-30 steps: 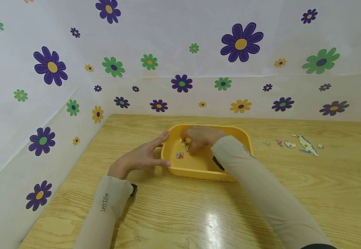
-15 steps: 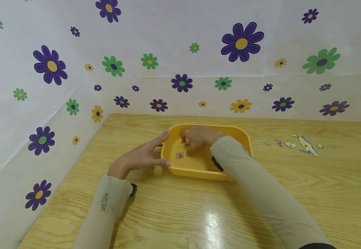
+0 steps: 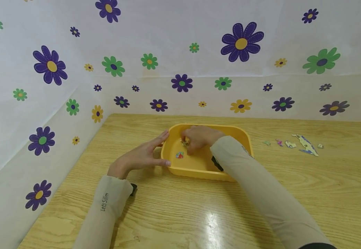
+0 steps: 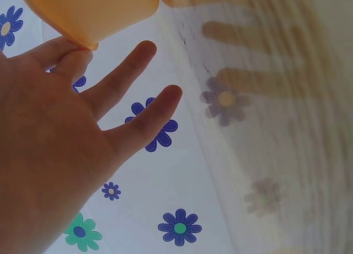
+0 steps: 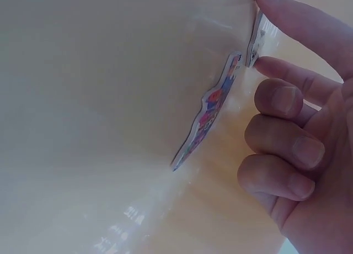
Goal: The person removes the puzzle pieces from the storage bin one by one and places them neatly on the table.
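A yellow plastic basin (image 3: 205, 174) stands on the wooden table. My left hand (image 3: 140, 158) lies along its left side with straight, spread fingers, thumb and a fingertip touching the rim. Inside the basin, my right hand (image 3: 202, 137) has its thumb and index finger on opposite edges of a small flat yellowish cutout (image 3: 185, 143), pinching it at the basin floor. The other fingers are curled in, as the right wrist view shows. Nearer to me lies a small red, blue and green flat cutout (image 3: 179, 155), apart from the hand; it also appears as a thin flat piece (image 5: 209, 110).
Right of the basin, several flat cutouts lie in a loose row: a small green one (image 3: 266, 143), a pink one (image 3: 279, 142), a pale one (image 3: 290, 144), a long white-and-blue one (image 3: 306, 145) and a tiny one (image 3: 320, 146). A flower-patterned sheet (image 3: 168, 62) hangs behind the table.
My right thumb has drawn slightly toward the index finger around the yellowish cutout, which shows less now. The left hand and basin have stayed in place.
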{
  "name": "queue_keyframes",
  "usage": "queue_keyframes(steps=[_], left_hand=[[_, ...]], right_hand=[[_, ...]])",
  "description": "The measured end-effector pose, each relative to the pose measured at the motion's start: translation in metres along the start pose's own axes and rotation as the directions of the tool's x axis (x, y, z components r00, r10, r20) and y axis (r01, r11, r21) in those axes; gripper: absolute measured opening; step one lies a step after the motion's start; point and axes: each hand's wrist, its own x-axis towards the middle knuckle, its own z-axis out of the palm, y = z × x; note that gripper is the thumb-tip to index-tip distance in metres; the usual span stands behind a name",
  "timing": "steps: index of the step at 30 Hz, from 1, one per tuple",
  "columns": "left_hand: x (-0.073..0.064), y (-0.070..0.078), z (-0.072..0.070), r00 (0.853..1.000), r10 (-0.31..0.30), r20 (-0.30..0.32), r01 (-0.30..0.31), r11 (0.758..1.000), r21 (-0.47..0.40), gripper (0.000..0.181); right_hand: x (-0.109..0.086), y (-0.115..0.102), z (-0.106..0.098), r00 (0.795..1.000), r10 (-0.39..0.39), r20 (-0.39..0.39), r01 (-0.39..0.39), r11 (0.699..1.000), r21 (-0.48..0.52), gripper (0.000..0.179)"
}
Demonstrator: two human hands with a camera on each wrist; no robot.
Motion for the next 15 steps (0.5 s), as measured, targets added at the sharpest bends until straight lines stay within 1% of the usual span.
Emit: queue_keyframes(steps=[9,15], left_hand=[[-0.0013,-0.0005,0.0002,1.0,-0.004,-0.003,0.004,1.0,-0.004,0.104],[-0.0004,0.0012,-0.0004,1.0,-0.007,0.003,0.007,1.0,-0.002,0.104]], right_hand=[[0.0015,-0.0004,-0.0006,1.0,0.001,-0.002,-0.001,1.0,0.009,0.051],[0.0013,0.0037,0.0,1.0,-0.011,-0.003,0.011,0.999,0.052,0.051]])
